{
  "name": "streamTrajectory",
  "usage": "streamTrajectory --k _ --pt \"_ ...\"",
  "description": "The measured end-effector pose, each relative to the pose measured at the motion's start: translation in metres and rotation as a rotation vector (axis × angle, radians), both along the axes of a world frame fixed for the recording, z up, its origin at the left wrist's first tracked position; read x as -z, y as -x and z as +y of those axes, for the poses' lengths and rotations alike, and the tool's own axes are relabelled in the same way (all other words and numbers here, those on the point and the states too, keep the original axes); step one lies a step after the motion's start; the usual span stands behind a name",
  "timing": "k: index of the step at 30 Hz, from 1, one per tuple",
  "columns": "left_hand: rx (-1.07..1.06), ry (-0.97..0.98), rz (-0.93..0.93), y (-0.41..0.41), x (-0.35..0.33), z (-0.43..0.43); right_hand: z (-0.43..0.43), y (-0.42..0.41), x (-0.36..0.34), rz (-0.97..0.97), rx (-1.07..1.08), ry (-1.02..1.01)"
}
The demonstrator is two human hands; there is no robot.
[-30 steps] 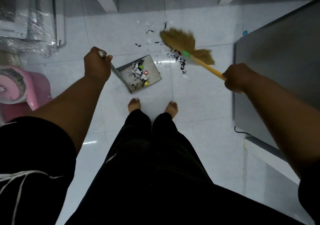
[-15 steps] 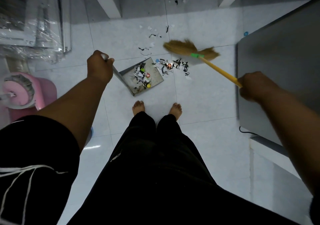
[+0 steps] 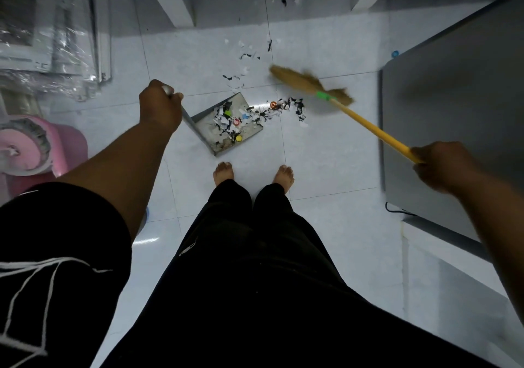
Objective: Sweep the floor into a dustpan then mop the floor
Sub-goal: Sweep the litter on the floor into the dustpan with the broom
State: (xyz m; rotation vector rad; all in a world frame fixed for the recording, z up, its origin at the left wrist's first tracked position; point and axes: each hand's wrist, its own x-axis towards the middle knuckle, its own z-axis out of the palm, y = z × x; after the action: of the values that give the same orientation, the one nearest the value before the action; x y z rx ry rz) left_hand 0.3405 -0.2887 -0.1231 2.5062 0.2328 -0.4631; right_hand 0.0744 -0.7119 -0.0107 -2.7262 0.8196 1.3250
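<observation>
Flicking the broom (image 3: 309, 84) too hard could scatter scraps (image 3: 286, 108) past the pan (image 3: 204, 125); left hand (image 3: 160, 106) grips its handle, right hand (image 3: 438, 166) grips the broomstick.

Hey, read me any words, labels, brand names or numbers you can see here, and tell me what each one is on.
No text can be read anywhere in this view.
Bottle caps in the dustpan: any print is too small to read.
Plastic-wrapped stack: blurred, no legible label.
Broom, pink bucket, grey cabinet: no markings visible.
</observation>
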Motion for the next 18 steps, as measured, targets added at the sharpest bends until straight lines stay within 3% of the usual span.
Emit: streamTrajectory --k 6,11,18 --pt "0.037 0.058 0.0 0.011 0.0 0.004 0.03 -0.007 0.024 0.099 0.229 -0.075" --pt "0.093 0.055 0.006 0.019 0.002 -0.005 0.082 -0.02 0.04 0.077 0.393 -0.3" --pt "0.089 0.048 0.004 0.024 0.007 -0.002 0.096 -0.023 0.0 0.019 0.404 -0.464"
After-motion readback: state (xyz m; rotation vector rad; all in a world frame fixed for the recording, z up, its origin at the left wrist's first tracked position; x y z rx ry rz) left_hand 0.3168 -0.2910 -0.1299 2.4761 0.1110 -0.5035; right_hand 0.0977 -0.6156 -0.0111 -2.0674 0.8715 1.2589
